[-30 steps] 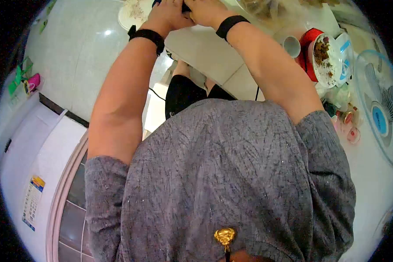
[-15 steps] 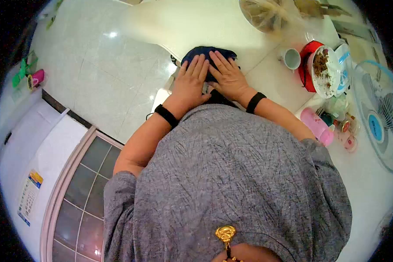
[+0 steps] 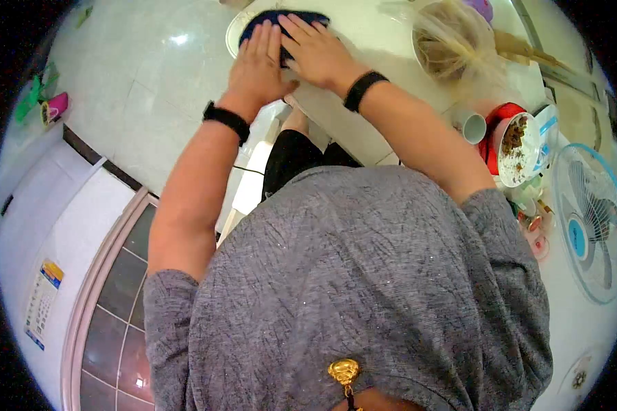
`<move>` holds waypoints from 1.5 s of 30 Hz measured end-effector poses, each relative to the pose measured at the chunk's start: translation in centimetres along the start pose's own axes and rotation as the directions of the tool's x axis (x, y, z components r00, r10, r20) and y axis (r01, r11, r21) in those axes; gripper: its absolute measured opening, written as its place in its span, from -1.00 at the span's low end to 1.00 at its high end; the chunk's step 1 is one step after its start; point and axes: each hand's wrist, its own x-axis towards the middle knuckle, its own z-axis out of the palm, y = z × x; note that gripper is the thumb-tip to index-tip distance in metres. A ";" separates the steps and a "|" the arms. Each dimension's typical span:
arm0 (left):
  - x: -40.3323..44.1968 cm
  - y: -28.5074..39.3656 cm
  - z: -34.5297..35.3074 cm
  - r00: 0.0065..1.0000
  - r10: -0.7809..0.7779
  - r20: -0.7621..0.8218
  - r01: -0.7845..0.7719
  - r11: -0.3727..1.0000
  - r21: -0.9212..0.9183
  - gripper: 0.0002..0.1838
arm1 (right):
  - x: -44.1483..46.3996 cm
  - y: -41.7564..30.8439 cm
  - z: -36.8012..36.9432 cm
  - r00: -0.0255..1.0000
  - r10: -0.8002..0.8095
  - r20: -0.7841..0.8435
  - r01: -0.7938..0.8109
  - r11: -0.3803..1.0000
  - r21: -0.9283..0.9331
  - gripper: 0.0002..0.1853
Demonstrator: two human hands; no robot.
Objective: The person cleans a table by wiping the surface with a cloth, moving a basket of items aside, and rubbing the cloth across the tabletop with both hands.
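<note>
A dark blue cloth (image 3: 274, 20) lies on the white tabletop (image 3: 391, 82) near its rounded far-left corner. My left hand (image 3: 255, 72) rests flat on it, fingers stretched out and pointing away from me. Beside it, my right hand (image 3: 319, 51) also presses flat on the cloth, its fingers angled to the left. Both hands are open, and their fingertips almost meet. Much of the cloth is hidden beneath them. Each wrist wears a black band.
On the right stand a white cup (image 3: 472, 127), a white bowl with brown food scraps (image 3: 517, 164), a red container (image 3: 490, 147) and a fan (image 3: 586, 222). Further back sits a bowl under clear plastic (image 3: 452, 41). A white stool-like edge (image 3: 253, 175) is below the table.
Both hands have slid the cloth forward and to the left, from near my body to the table's far-left corner. My arms are now stretched further out.
</note>
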 end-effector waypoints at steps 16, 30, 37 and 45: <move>-8.0 9.7 1.6 0.992 -0.001 0.122 0.026 0.978 -0.205 0.24 | -12.5 -2.1 -1.3 0.997 -0.045 0.059 0.039 0.995 0.090 -0.33; -7.1 8.1 -0.7 0.989 -0.037 0.142 0.058 0.988 -0.145 0.21 | -9.7 -3.0 -0.1 0.999 -0.039 -0.017 0.041 0.993 0.110 -0.43; 0.2 -0.1 -1.9 0.984 -0.127 0.127 0.118 0.990 0.075 0.24 | 1.1 -1.2 0.9 0.996 -0.016 -0.087 0.014 1.000 -0.025 -0.43; 4.3 3.0 0.3 0.999 -0.044 0.009 0.043 0.996 0.078 0.10 | -1.1 2.6 -0.1 0.986 0.114 -0.125 -0.118 0.993 -0.023 -0.39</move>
